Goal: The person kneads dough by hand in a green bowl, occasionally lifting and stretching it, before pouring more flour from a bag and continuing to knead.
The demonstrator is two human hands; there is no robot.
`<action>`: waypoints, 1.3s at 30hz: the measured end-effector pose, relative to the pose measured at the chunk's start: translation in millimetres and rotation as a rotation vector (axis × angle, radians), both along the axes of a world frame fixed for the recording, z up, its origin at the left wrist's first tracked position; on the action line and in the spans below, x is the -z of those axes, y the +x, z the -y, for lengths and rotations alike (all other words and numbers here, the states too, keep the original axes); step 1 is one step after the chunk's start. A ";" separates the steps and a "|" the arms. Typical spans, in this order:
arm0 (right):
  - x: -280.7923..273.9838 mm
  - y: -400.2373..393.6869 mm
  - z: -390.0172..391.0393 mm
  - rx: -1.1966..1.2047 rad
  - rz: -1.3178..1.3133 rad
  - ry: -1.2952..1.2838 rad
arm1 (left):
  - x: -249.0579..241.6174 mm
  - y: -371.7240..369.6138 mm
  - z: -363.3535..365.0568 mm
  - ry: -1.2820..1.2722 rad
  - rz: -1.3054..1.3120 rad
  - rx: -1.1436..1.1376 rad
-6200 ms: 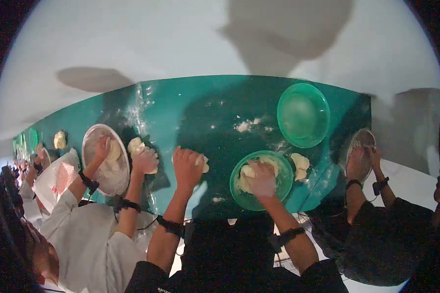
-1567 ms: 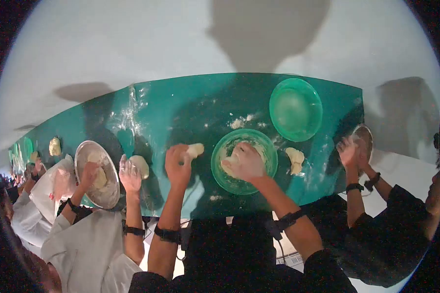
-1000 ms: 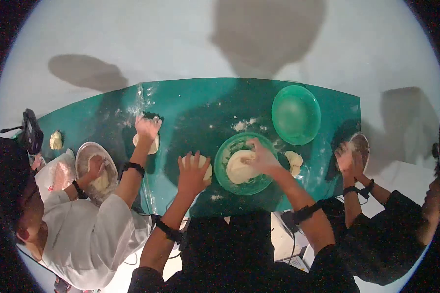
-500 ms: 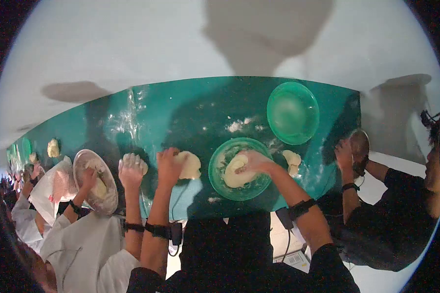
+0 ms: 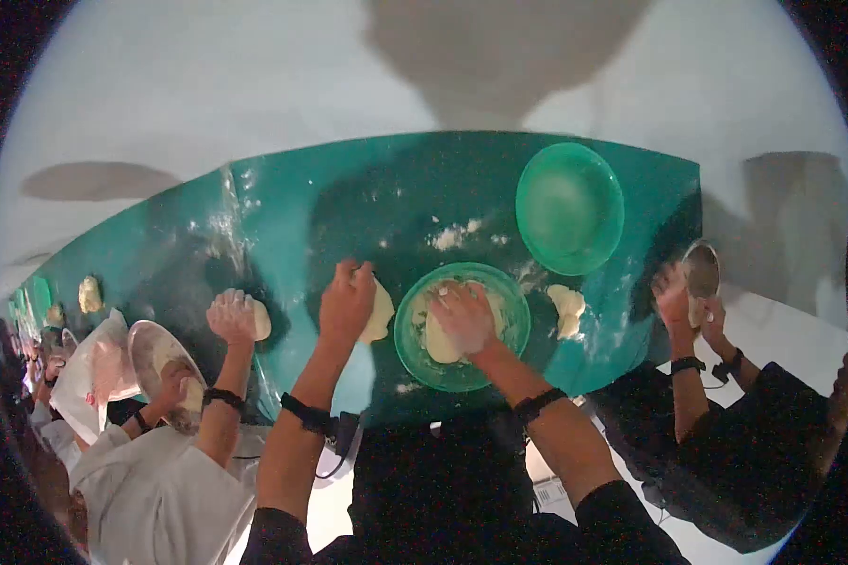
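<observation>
Inside a green bowl (image 5: 518, 350) on the table, my right hand (image 5: 464, 318) presses onto a pale lump of dough (image 5: 440, 341), its floury fingers bent over the lump. To the left of the bowl, my left hand (image 5: 347, 303) has curled fingers at the left edge of another flattened piece of dough (image 5: 379, 313) that lies on the green tabletop. Part of that piece is hidden under the hand. A smaller scrap of dough (image 5: 566, 311) lies just right of the bowl.
A second green bowl (image 5: 570, 209) stands behind, to the right. Loose flour (image 5: 455, 234) dusts the green table (image 5: 415, 179). Co-workers stand close on both sides: a hand (image 5: 233, 315) on dough at left, hands (image 5: 674, 297) at a metal bowl (image 5: 702, 271) at right.
My right hand has shifted over the dough in the bowl, its fingers now pointing up and left. My left hand stays by its dough, slightly further right and higher. The camera view has shifted slightly.
</observation>
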State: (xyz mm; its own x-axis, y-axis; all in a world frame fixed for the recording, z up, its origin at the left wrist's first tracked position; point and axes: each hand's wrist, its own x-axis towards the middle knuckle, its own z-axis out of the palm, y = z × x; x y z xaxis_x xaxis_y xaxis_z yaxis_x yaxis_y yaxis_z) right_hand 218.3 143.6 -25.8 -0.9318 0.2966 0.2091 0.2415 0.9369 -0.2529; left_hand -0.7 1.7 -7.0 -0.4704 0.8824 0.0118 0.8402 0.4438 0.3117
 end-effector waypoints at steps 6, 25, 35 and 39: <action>-53.7 9.2 -7.0 0.208 0.237 -0.475 | -35.8 -3.7 33.1 0.025 -0.195 0.418; -39.8 7.0 29.4 0.034 0.143 -0.105 | -9.0 20.4 26.4 0.009 -0.085 0.038; -7.3 -7.6 13.9 0.069 0.124 -0.138 | -3.4 0.5 -3.8 -0.174 -0.049 -0.019; -39.9 -8.3 19.4 0.208 -0.135 -0.096 | -51.9 32.1 18.8 0.169 -0.151 -0.062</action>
